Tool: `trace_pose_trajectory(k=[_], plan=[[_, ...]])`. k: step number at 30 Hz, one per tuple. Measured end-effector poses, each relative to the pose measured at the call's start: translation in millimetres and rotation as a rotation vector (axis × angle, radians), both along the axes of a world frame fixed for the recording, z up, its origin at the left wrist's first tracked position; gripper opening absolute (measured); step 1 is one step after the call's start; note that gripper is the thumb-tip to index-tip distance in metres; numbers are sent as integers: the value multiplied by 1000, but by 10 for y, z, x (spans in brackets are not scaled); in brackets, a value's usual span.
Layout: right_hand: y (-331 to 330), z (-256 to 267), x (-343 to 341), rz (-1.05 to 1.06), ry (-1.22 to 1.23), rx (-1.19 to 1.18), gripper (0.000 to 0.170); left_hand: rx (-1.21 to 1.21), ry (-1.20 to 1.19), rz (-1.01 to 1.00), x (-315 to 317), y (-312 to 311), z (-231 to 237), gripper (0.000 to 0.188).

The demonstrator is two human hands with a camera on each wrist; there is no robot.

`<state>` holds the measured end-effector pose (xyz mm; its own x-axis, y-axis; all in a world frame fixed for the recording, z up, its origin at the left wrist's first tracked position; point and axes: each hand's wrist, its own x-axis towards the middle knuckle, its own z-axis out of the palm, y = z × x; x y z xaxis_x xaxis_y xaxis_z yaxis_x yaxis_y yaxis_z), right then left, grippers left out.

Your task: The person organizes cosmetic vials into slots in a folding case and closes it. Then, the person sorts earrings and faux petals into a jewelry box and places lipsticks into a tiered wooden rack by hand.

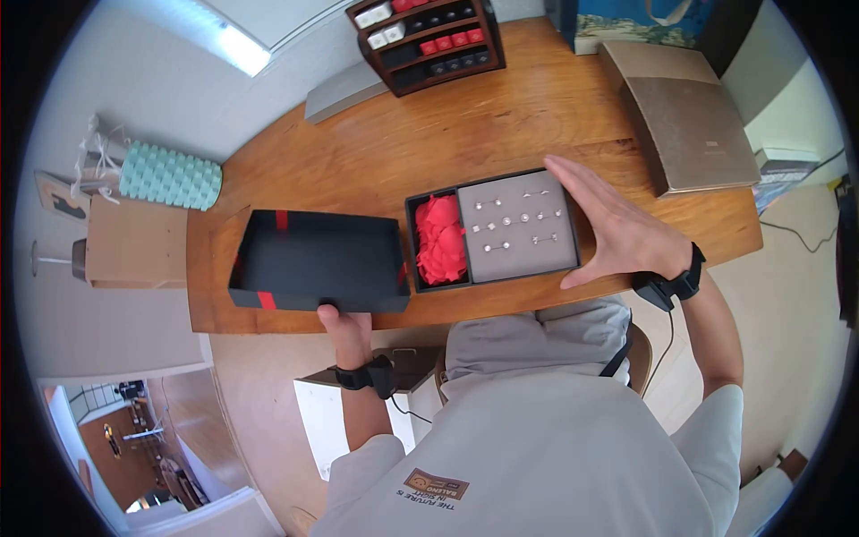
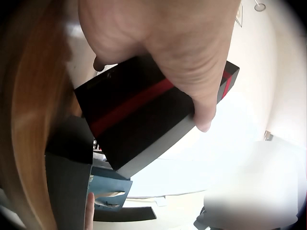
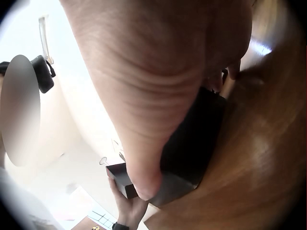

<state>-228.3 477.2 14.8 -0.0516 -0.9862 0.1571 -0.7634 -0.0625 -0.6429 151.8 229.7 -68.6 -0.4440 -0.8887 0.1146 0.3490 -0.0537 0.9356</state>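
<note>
A black jewelry box (image 1: 523,279) lies near the table's front edge. Crumpled red petals (image 1: 440,240) fill its left part, and a grey pad (image 1: 514,259) with several pairs of sparkling stud earrings fills the right. My right hand (image 1: 626,234) spans the box's right end, fingertips at the back corner and thumb at the front one; the right wrist view shows the thumb (image 3: 146,179) along its side. To the left, my left hand (image 1: 347,329) grips the black lid (image 1: 313,259) with red ribbon, thumb at the front rim, other fingers hidden beneath. The lid's hollow side faces up.
A wooden rack (image 1: 420,76) with small red, white and black boxes stands at the back. A brown flat box (image 1: 684,125) lies at the right, below a blue bag (image 1: 640,22). At the left are a mint foam roller (image 1: 170,174) and a cardboard box (image 1: 134,242).
</note>
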Motion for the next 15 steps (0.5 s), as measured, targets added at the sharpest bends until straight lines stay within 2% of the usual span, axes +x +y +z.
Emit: trace_pose_trajectory(k=[6, 9, 11, 12, 14, 15], plan=[[30, 60, 60, -23, -11, 48, 130, -47, -33, 26, 350, 146, 26, 90], [49, 55, 92, -30, -11, 53, 132, -5, -23, -9, 482, 212, 226, 81], [52, 62, 101, -29, 2, 70, 135, 53, -257, -101, 507, 276, 401, 67], [57, 64, 108, -34, 13, 48, 132, 51, -246, -84, 584, 235, 397, 67], [65, 77, 134, -14, 43, 29, 129, 246, -340, -366, 711, 179, 406, 71], [72, 88, 146, -28, 47, 30, 130, 306, -442, -253, 731, 221, 369, 78]])
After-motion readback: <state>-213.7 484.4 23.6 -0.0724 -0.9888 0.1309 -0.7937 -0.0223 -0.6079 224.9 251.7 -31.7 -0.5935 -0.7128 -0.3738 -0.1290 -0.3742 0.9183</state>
